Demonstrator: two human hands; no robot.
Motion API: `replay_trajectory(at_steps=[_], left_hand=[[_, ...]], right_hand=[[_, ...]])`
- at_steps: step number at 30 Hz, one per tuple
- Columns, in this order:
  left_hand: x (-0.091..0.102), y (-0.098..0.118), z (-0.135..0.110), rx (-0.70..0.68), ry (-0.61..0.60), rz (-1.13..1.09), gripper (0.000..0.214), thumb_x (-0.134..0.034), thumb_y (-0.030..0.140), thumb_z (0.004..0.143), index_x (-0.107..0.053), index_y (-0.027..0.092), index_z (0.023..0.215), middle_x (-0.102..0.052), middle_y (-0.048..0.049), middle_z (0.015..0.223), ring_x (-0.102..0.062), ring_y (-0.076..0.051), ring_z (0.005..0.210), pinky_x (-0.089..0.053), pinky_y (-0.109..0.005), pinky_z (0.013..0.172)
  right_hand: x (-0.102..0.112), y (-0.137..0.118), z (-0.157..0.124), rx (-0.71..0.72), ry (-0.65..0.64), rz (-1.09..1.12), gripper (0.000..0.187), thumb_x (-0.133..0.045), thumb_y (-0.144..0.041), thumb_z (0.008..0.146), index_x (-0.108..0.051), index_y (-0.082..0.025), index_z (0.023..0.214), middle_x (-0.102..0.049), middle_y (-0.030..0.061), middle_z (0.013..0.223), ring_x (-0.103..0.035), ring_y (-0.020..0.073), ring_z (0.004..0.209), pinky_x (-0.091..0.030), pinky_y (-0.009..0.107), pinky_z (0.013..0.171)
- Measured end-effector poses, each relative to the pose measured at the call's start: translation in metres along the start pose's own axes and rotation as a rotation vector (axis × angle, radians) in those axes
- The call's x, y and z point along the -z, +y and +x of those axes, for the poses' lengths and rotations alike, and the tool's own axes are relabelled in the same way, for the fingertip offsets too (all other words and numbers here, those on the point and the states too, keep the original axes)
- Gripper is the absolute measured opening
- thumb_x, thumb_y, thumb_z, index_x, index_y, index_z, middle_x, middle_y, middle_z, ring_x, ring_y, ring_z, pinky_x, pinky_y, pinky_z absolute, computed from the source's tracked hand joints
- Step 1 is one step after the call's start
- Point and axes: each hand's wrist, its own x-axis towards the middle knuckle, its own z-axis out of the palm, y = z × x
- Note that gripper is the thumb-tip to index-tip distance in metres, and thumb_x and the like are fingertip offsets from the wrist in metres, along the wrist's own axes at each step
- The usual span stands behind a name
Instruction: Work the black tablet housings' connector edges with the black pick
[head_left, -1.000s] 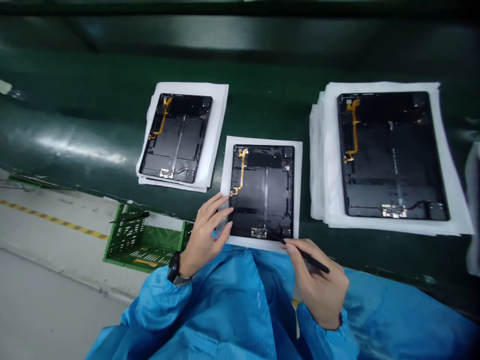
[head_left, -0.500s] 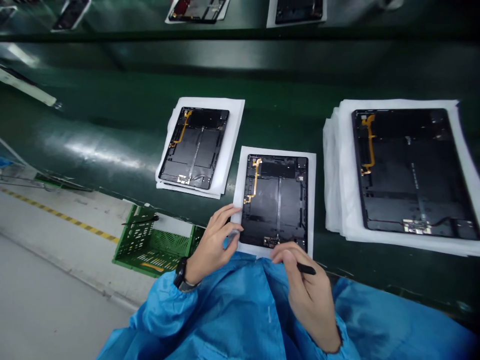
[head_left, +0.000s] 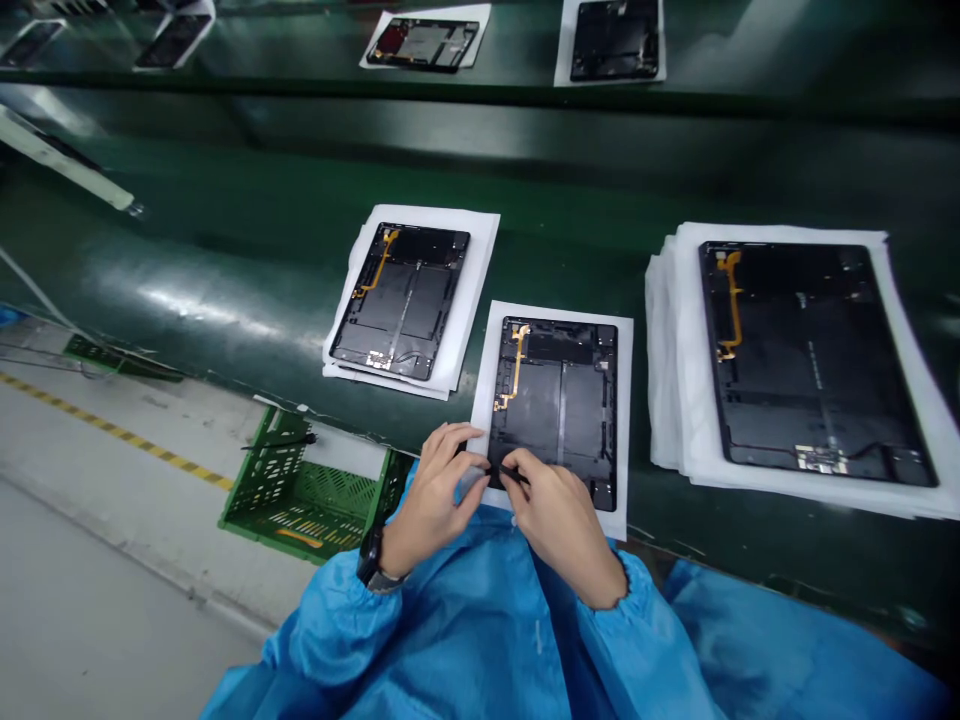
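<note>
A tablet back shell [head_left: 536, 420] with its inside facing up lies on white foam sheeting [head_left: 624, 420] in front of me. It has an orange flex cable [head_left: 517, 370] at its upper left and a pale strip down the middle. At its lower left corner my left hand [head_left: 431, 500] is curled, thumb and forefinger nearly meeting; what lies between them is too small to make out. My right hand [head_left: 562, 515] grips a black pen-like tool [head_left: 515, 475], its front end close to the left fingertips. That hand covers the shell's lower edge and the small circuit board there.
Similar shells lie on foam sheets to the left [head_left: 401, 300] and on a thicker stack to the right [head_left: 817, 360]. Several more devices rest on the raised shelf [head_left: 517, 75] behind. Below the green bench's front edge stands a green crate [head_left: 300, 490].
My right hand has moved left with the black tool, from the shell's lower right to its lower left corner. My left hand stays at the left edge. The view has shifted slightly.
</note>
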Motion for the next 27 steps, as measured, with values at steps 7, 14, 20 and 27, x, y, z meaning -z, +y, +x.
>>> replay_trajectory(at_steps=[7, 14, 20, 27], left_hand=[[0.002, 0.011, 0.001, 0.158, 0.027, 0.038, 0.013, -0.055, 0.026, 0.102, -0.066, 0.021, 0.096, -0.066, -0.0054, 0.102, -0.057, -0.022, 0.1, -0.045, -0.04, 0.088], [-0.008, 0.024, 0.007, 0.263, -0.041, 0.01, 0.02, -0.057, 0.024, 0.101, -0.066, 0.021, 0.084, -0.064, -0.0009, 0.084, -0.055, -0.02, 0.087, -0.035, -0.037, 0.079], [-0.006, 0.023, 0.007, 0.3, -0.075, -0.099, 0.017, -0.058, 0.024, 0.102, -0.067, 0.022, 0.088, -0.065, -0.0002, 0.086, -0.055, -0.019, 0.088, -0.033, -0.037, 0.082], [-0.004, 0.021, 0.007, 0.307, -0.07, -0.13, 0.016, -0.057, 0.022, 0.103, -0.07, 0.022, 0.094, -0.068, 0.0006, 0.091, -0.055, -0.018, 0.09, -0.034, -0.037, 0.084]], right_hand=[[-0.002, 0.01, -0.005, 0.055, 0.033, 0.177, 0.014, -0.052, -0.02, 0.097, -0.064, -0.023, 0.102, -0.077, 0.0026, 0.084, -0.074, 0.0233, 0.079, -0.042, 0.028, 0.067], [-0.004, 0.014, -0.007, 0.109, 0.057, 0.251, 0.014, -0.05, -0.02, 0.095, -0.063, -0.023, 0.1, -0.076, 0.0016, 0.084, -0.071, 0.0198, 0.07, -0.042, 0.027, 0.062], [-0.001, 0.01, -0.004, 0.054, 0.043, 0.224, 0.018, -0.052, -0.024, 0.096, -0.069, -0.023, 0.102, -0.077, 0.0027, 0.082, -0.07, 0.0214, 0.07, -0.04, 0.029, 0.064], [0.009, 0.001, 0.002, -0.013, -0.056, 0.245, 0.02, -0.051, -0.027, 0.097, -0.07, -0.024, 0.095, -0.076, 0.0033, 0.082, -0.068, 0.0216, 0.072, -0.038, 0.029, 0.066]])
